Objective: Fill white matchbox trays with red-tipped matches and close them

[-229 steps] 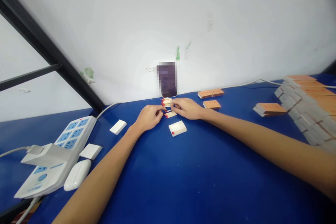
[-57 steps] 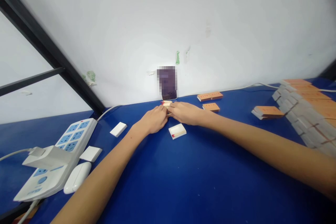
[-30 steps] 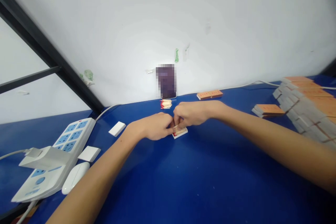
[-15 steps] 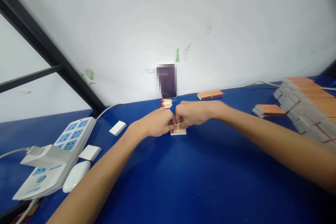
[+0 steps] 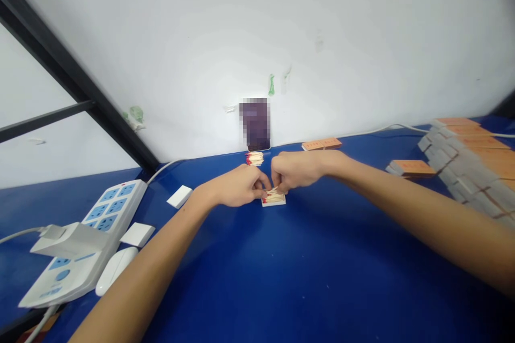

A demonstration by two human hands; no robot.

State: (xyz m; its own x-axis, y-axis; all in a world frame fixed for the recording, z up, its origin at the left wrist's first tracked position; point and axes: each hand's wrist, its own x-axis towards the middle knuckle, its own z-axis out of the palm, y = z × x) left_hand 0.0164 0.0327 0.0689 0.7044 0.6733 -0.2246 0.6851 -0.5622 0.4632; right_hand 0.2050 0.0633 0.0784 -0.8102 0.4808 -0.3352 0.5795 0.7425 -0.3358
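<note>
A small white matchbox tray (image 5: 275, 204) lies flat on the blue table, holding several red-tipped matches (image 5: 274, 196). At its left end, my left hand (image 5: 244, 186) is closed, thumb and fingertips on the matches near their red heads. My right hand (image 5: 296, 170) bends over the opposite end, its fingers closed at the plain ends of the matches. The fingers partly cover the back of the tray. Just behind my left hand sits a loose pile of matches (image 5: 255, 158).
A phone (image 5: 257, 124) with a blurred screen leans on the wall. Orange matchboxes lie at the back (image 5: 322, 143) and right (image 5: 413, 168), beside a large stack of boxes (image 5: 470, 166). To the left are white boxes (image 5: 138, 234), a white case (image 5: 116, 270) and a power strip (image 5: 86, 246).
My hands have moved slightly apart above the tray, the right one a little upward. More of the matches in the tray now shows between them.
</note>
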